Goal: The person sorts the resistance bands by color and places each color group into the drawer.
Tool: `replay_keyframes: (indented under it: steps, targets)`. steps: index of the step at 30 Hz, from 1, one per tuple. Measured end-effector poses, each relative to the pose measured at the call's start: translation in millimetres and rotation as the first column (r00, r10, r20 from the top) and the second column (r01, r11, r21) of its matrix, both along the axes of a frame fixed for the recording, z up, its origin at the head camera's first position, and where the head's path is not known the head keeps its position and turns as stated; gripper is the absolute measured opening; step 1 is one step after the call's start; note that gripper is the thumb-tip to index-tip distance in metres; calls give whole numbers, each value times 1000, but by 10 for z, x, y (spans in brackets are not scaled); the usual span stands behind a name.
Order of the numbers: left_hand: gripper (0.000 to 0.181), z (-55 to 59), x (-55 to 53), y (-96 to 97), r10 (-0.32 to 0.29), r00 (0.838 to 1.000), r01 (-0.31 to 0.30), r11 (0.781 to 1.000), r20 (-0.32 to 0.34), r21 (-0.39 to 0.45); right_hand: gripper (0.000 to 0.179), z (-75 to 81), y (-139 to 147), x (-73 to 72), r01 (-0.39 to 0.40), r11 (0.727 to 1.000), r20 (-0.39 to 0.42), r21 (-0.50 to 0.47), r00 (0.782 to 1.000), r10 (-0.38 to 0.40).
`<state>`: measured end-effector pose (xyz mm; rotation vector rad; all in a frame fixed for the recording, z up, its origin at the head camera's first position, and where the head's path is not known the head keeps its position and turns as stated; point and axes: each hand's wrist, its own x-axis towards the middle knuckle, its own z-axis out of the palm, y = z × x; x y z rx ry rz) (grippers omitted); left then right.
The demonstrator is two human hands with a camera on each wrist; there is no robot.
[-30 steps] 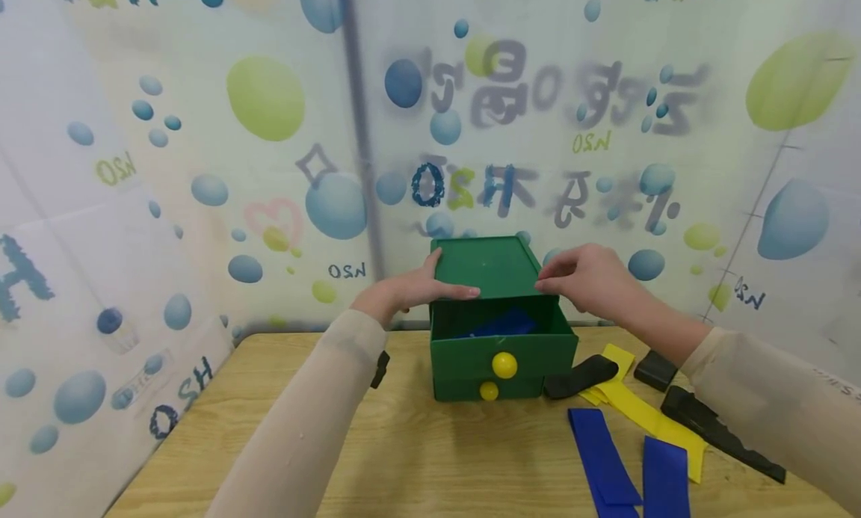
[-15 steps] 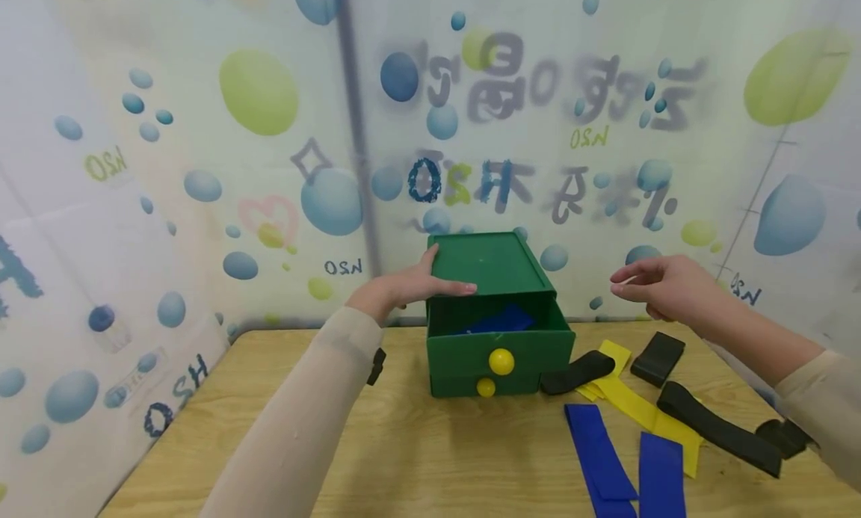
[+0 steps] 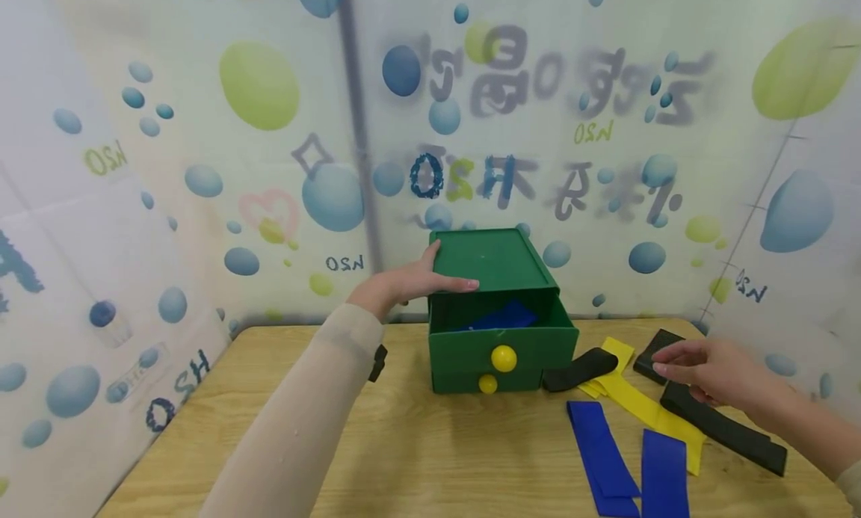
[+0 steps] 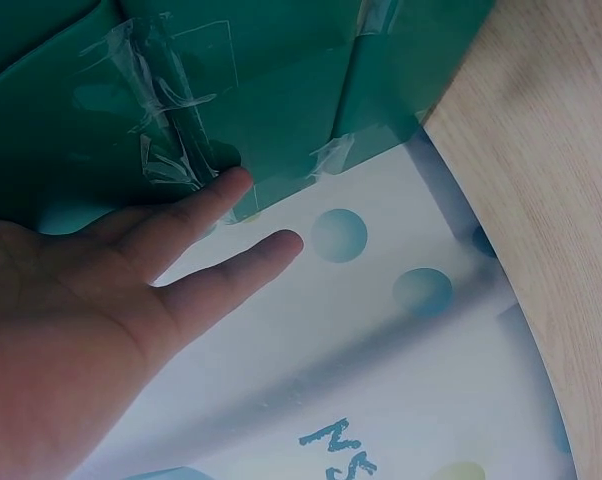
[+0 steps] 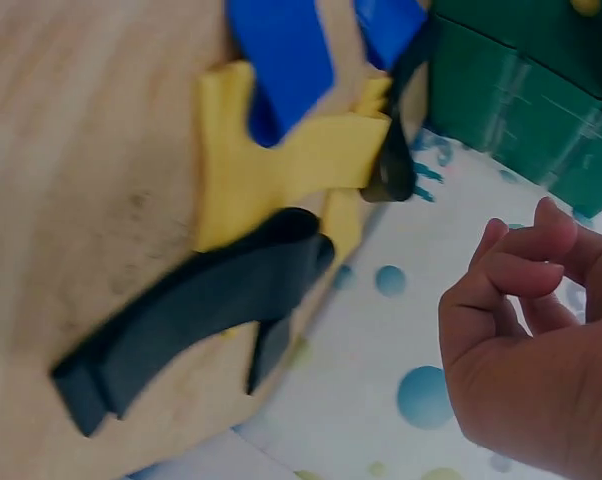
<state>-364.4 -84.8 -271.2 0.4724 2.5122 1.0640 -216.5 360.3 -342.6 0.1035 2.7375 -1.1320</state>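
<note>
A green two-drawer box (image 3: 494, 267) stands on the table, its upper drawer (image 3: 464, 353) pulled out. A folded blue band (image 3: 507, 316) lies inside that drawer. My left hand (image 3: 420, 280) rests on the box's left top edge, thumb along the front; in the left wrist view its fingers lie straight beside the taped green wall. My right hand (image 3: 733, 376) hangs above the long black band (image 3: 740, 436), fingers loosely bent and holding nothing. Below and left of it lie a yellow band (image 3: 639, 402) and blue bands (image 3: 605, 458).
One black band (image 3: 581, 370) touches the box's right side, and another black band (image 3: 652, 357) lies at the table's back right. A small dark object (image 3: 378, 362) sits beyond my left wrist. A patterned curtain (image 3: 282, 167) hangs behind the wooden table (image 3: 417, 458).
My right hand has left the box's top right corner, moved right and then down toward the black bands. The left hand stays on the box; the drawer has not moved.
</note>
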Motion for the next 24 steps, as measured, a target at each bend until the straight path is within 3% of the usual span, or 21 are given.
replay_keyframes:
  steps: [7, 16, 24]
  targets:
    - [128, 15, 22, 0, 2, 1000, -2, 1000, -11, 4, 46, -323, 77, 105, 56, 995, 96, -87, 994, -48]
    - [130, 4, 26, -1, 9, 1000, -9, 1000, -11, -1, 48, -603, 188, 222, -21, 986, 151, -163, 987, 46]
    - [130, 25, 60, -5, 9, 1000, -9, 1000, 11, -10, 38, -792, 158, 261, 80, 990, 170, -113, 984, -60]
